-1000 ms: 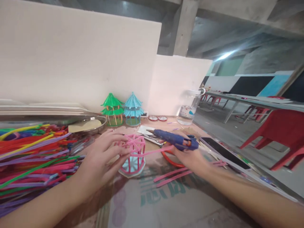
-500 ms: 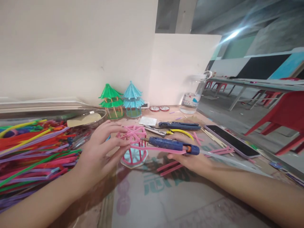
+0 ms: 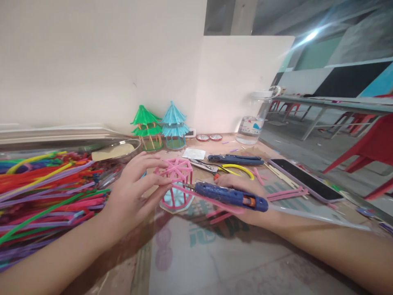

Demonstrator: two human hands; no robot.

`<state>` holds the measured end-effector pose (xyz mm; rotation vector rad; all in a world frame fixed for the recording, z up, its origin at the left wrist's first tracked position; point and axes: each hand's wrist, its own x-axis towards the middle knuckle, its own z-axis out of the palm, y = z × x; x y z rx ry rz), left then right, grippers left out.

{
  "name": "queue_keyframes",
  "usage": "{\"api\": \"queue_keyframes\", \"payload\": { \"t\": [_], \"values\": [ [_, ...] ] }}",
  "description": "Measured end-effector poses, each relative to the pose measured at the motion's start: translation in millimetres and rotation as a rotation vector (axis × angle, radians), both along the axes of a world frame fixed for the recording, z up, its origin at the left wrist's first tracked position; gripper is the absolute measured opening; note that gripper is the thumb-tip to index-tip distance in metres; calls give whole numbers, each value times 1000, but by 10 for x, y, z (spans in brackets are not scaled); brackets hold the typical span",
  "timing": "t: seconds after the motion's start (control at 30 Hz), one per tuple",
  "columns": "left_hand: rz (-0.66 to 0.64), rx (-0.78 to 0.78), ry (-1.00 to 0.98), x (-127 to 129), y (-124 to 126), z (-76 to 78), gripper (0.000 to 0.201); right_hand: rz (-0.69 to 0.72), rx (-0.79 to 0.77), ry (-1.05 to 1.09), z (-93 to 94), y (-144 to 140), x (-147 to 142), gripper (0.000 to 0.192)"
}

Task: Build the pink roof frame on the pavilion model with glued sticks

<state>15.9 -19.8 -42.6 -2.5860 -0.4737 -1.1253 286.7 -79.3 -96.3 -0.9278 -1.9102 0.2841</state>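
Glue gun [image 3: 219,194] was smooth plastic; pink frame [image 3: 178,167] looked matt; left dish [image 3: 132,153] was shiny metal; far-right bottle [image 3: 250,128] was glossy and clear.

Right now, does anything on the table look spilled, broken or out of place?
Nothing looks spilled or broken. The pink frame stands upright at the left hand. Slightly untidy: loose pink strips lie scattered around the right hand, which holds the glue gun.

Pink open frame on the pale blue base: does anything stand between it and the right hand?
Yes. The dark blue glue gun, held in the right hand, stands between, its nozzle pointing toward the pink frame. A pink fuzzy strip also crosses this gap, below the gun.
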Motion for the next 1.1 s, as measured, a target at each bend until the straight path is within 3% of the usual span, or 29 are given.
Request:
{"api": "queue_keyframes", "payload": {
  "t": [0.2, 1.1],
  "values": [
    [2, 8, -3, -4, 4, -6, 15, -81, 110, -21, -62, 47, -8, 27],
    [4, -15, -5, -15, 11, -8, 17, -181, 23, -37, -101, 63, -44, 32]
  ]
}}
